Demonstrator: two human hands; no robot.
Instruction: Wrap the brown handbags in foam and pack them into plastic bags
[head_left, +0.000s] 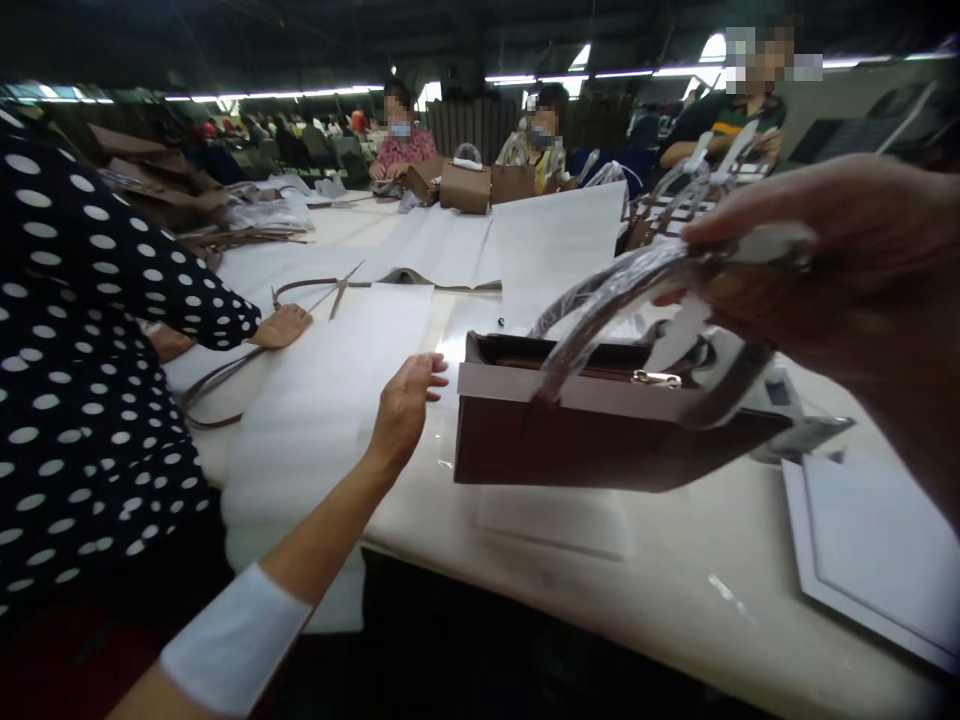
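Observation:
A brown handbag (570,440) hangs tilted above the table, held by its plastic-wrapped handles (607,300). My right hand (787,250) is closed round the top of these handles at the right. A white strip runs along the bag's upper edge, and a metal zipper pull (656,379) shows at its opening. White tags dangle near my right fingers. Just left of the bag, my left hand (407,405) is raised over the table, apart from the bag. Its fingers are loosely bent and apart, holding nothing.
White foam sheets (315,450) cover the table's left part. White boards (885,540) lie at the right edge. A co-worker in a dotted top (90,350) stands close on the left, one hand on a sheet. More brown bags (465,187) and people are across the table.

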